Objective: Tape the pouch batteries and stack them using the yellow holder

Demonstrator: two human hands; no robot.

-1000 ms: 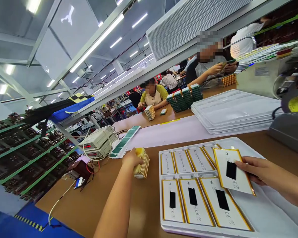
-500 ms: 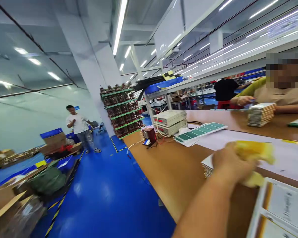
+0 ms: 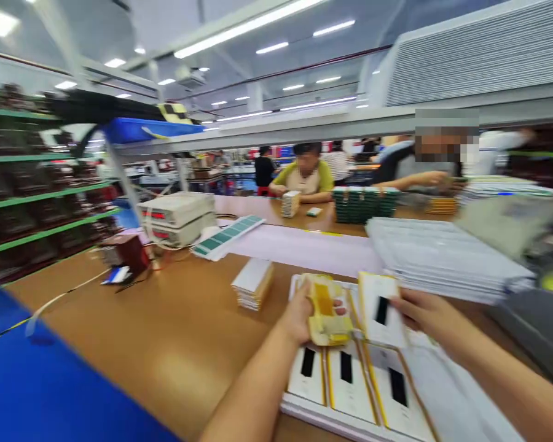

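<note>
My left hand (image 3: 298,314) grips a yellow, partly see-through piece like a pad of film or tape (image 3: 323,302), above the tray. Between the fingers of my right hand (image 3: 426,312) is the edge of a white flat panel (image 3: 373,293) with a black strip and yellow edging, tilted up over the tray. Below both hands lies a white tray (image 3: 317,414), its compartments holding several similar panels (image 3: 346,376). Left of the tray stands a neat stack of white panels (image 3: 254,277).
Stacked white trays (image 3: 442,252) stand at the right. Farther left are green-striped sheets (image 3: 230,236), two instrument boxes (image 3: 179,215) and a dark red device with wires (image 3: 131,253). A shelf beam (image 3: 281,132) crosses above the table. Co-workers sit opposite.
The view has swung right, bringing the tray and my right hand with a white panel into sight. My left hand, still holding the yellow piece, is now over the tray.
</note>
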